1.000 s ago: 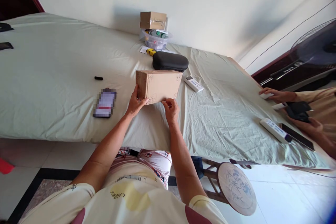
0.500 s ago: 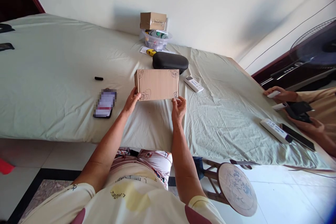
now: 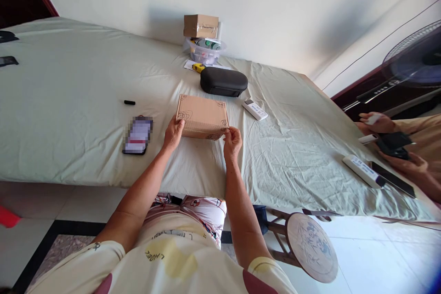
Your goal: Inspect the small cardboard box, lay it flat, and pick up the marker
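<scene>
A brown cardboard box with scribbled black marks at its corners is in front of me, over the cloth-covered table. My left hand grips its left side, thumb on the near left corner. At the near right corner, my right hand pinches the box with thumb and fingers. The top and the near side of the box both show; its underside is hidden. Beyond it lies a black hard case, and to its right a white device with printed text.
A phone and a small black stick lie at left. Behind stand a plastic tub and another carton. On the right, a co-worker's hands hold small items near a fan. A round stool stands below.
The box has tipped and come down nearer the table, so its near side now shows. Both my hands moved with it. The co-worker's upper hand has shifted slightly.
</scene>
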`<state>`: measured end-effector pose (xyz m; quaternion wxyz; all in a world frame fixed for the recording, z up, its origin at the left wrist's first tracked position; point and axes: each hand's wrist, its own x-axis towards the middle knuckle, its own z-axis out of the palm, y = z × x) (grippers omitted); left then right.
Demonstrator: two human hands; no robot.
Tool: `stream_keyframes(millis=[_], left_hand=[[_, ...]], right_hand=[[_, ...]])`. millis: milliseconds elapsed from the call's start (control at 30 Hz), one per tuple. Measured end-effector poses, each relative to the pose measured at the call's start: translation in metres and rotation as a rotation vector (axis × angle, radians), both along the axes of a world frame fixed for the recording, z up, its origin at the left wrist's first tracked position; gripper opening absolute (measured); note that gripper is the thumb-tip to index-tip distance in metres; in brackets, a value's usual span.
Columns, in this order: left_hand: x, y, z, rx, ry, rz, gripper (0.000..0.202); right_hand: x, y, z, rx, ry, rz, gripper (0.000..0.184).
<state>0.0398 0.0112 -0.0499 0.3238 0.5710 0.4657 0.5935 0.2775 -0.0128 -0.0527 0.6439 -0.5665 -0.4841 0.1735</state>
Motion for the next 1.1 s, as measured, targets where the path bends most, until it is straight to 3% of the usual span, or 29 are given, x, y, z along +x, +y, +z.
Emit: stream_keyframes(millis=[200,467,667,900,1100], left_hand=[[0.000,0.002,-0.004,-0.037,0.041,0.023,0.068],[-0.001,0.000,-0.004,-0.070,0.073,0.013,0.057],[0.000,0.000,-0.003,-0.123,0.112,0.030,0.068],[0.000,0.001,-0.007,-0.129,0.192,0.107,0.092],[0.001,0.000,-0.007,-0.184,0.221,0.149,0.097]], right_hand=[[0.004,0.007,-0.012,-0.081,-0.005,0.011,0.041],[0.010,0.007,-0.013,-0.155,-0.108,0.048,0.038],[0.009,0.004,-0.018,-0.231,-0.222,0.098,0.041],[0.003,0.003,-0.029,-0.165,-0.396,0.113,0.041],[0.000,0.004,-0.032,-0.187,-0.361,0.092,0.052]])
